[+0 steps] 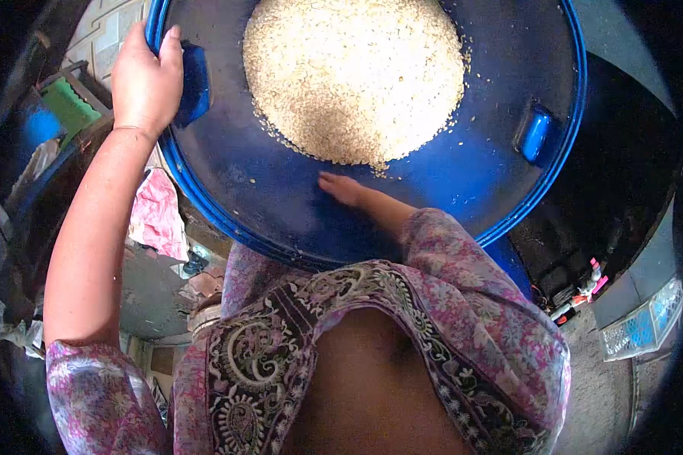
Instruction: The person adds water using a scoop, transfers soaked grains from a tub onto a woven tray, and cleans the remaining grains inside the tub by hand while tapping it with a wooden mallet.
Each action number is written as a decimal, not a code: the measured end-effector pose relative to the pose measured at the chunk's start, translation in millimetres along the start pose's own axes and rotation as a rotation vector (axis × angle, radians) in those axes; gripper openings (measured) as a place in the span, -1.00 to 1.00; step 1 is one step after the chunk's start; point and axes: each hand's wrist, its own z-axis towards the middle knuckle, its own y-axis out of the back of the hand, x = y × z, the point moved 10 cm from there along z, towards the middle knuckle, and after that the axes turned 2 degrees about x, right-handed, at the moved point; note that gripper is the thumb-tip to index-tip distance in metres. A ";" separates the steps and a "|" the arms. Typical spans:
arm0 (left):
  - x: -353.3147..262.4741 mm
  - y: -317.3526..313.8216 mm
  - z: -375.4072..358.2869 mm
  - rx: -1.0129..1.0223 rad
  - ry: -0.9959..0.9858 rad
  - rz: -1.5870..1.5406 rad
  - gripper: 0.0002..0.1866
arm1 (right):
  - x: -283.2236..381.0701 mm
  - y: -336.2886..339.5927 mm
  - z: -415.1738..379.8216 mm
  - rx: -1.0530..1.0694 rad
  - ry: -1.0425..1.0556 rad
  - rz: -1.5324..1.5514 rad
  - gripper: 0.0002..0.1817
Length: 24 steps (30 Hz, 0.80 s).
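Note:
A wide, round blue plastic tub (463, 189) fills the upper middle of the head view. In it lies a broad heap of pale, flake-like grain (357, 83), with loose bits scattered around its edge. My left hand (148, 83) is closed over the tub's rim at the upper left, beside a moulded recess, thumb on the inner side. My right hand (341, 188) reaches over the near rim into the tub, fingers stretched out just below the heap's near edge. Nothing shows in its fingers.
A large dark round vessel (622, 167) stands to the right, near a tap with pink handles (590, 288). A blue and white crate-like item (645, 326) is at lower right. Pink and white cloth (159, 212) hangs at left, below a green object (70, 105).

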 end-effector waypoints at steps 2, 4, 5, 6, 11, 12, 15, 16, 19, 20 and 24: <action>-0.2 0.2 -1.0 0.003 -0.004 -0.010 -0.66 | -26.2 7.4 -21.1 0.190 0.012 -0.219 -0.46; 2.2 -2.0 -2.6 0.031 0.018 0.012 -0.66 | -99.6 36.8 -19.8 0.384 -0.104 -0.448 -0.44; 4.1 -1.9 -0.5 0.039 0.035 0.030 -0.66 | -97.3 84.5 -37.2 0.325 -0.225 -0.509 -0.45; 2.7 -0.2 -1.9 0.020 0.039 0.037 -0.66 | -142.4 113.5 -34.2 0.352 -0.323 -0.728 -0.48; -0.1 -1.1 -2.4 0.037 -0.008 0.003 -0.65 | -86.1 314.3 -16.1 -0.166 -0.471 -1.329 -0.64; -1.6 0.0 -2.7 0.019 0.007 -0.015 -0.66 | -36.4 355.5 -32.5 -0.411 -0.431 -1.383 -0.62; 3.4 0.4 -3.1 -0.017 0.014 0.009 -0.67 | -69.3 352.0 -50.4 -0.104 -0.664 -1.633 -0.40; 4.7 0.8 -3.5 -0.023 0.007 0.041 -0.68 | -80.8 339.5 -53.2 -0.101 -0.692 -1.580 -0.36; -1.7 2.0 -3.2 0.052 0.071 -0.056 -0.66 | -126.1 257.9 -60.2 -0.101 -0.775 -1.285 -0.33; -1.0 1.3 -2.9 0.049 0.060 -0.072 -0.67 | -136.3 226.2 -55.4 -0.080 -0.813 -1.136 -0.32; -0.4 1.5 -2.5 0.010 0.014 -0.026 -0.69 | -114.7 103.9 -30.4 -0.174 -0.831 -0.487 -0.59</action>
